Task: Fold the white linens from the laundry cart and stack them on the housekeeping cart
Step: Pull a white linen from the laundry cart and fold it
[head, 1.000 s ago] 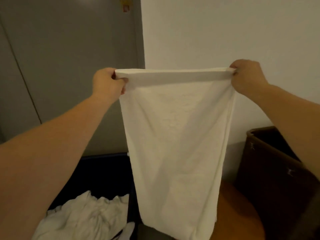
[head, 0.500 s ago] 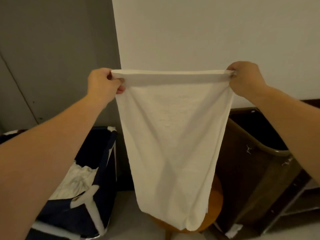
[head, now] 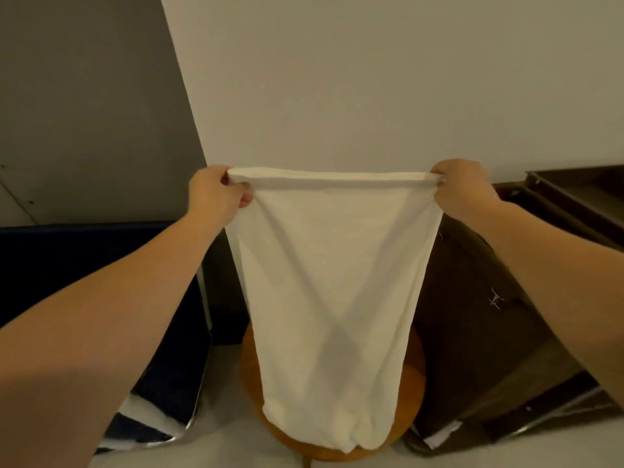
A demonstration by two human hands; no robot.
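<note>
A white linen [head: 331, 282] hangs in the air in front of me, stretched flat along its top edge. My left hand [head: 216, 194] grips its top left corner and my right hand [head: 462, 187] grips its top right corner. The cloth narrows downward and its bottom end hangs just above a round wooden stool [head: 410, 396]. The dark blue laundry cart [head: 169, 349] stands at the lower left, mostly hidden by my left arm. The brown housekeeping cart [head: 479, 332] stands at the right, with its dark top shelf [head: 580, 194] behind my right arm.
A white wall [head: 371, 79] faces me, with a grey door or panel [head: 84, 106] to its left. The light floor [head: 223, 440] shows between the laundry cart and the stool.
Both hands still hold the linen's top corners at the same spread. My view has tilted down and turned right, so the stool and the housekeeping cart show more and the laundry cart's white contents have left view.
</note>
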